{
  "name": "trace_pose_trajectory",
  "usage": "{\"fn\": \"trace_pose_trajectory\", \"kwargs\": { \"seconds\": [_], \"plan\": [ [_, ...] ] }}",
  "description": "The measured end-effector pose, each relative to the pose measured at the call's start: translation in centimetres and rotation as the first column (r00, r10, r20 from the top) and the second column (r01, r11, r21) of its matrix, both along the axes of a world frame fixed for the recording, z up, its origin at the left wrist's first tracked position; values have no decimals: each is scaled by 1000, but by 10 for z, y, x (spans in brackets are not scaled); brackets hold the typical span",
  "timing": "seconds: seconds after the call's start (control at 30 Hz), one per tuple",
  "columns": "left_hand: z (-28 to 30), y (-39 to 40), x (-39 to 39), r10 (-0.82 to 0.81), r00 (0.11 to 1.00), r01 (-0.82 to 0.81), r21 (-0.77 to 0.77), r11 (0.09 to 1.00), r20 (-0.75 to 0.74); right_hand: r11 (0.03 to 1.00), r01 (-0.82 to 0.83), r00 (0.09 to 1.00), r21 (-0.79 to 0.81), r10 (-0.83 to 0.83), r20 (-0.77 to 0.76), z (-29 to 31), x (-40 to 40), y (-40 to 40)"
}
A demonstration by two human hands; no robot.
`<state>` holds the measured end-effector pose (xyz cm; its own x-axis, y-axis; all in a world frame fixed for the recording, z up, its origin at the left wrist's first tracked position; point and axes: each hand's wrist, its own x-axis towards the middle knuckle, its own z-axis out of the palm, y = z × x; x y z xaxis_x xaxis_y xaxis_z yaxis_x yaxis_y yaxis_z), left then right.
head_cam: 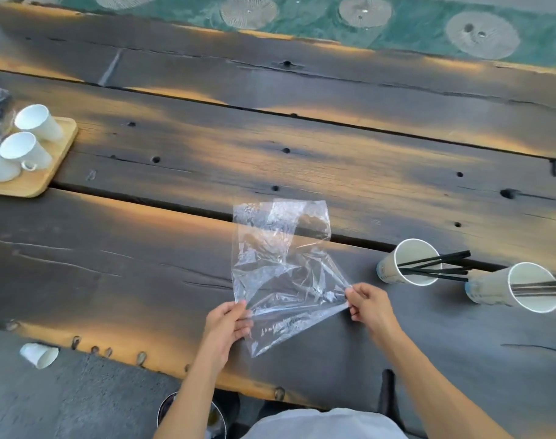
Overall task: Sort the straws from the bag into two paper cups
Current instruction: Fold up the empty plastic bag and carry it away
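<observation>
My left hand point(227, 324) and right hand point(370, 307) each pinch a near corner of the clear bag point(279, 270) over the table point(112, 280). Right, 2 paper cups point(408, 263) point(520, 288) hold black straws point(435, 264).

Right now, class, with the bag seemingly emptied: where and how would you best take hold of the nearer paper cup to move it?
Probably grip the nearer paper cup around its bare side wall, coming from the left. Its black straws fan out rightward over the rim, so a grip from above or the right would likely knock them.
</observation>
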<state>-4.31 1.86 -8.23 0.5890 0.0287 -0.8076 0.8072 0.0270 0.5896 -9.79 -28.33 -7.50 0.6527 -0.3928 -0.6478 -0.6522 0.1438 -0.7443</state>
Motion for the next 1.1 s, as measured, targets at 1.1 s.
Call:
{"fn": "trace_pose_trajectory", "kwargs": {
  "seconds": [1.1],
  "plan": [
    [35,-132,137,-998,-16,431,901,43,56,857,-375,921,-353,388,-34,5,-17,-19]
  ]
}}
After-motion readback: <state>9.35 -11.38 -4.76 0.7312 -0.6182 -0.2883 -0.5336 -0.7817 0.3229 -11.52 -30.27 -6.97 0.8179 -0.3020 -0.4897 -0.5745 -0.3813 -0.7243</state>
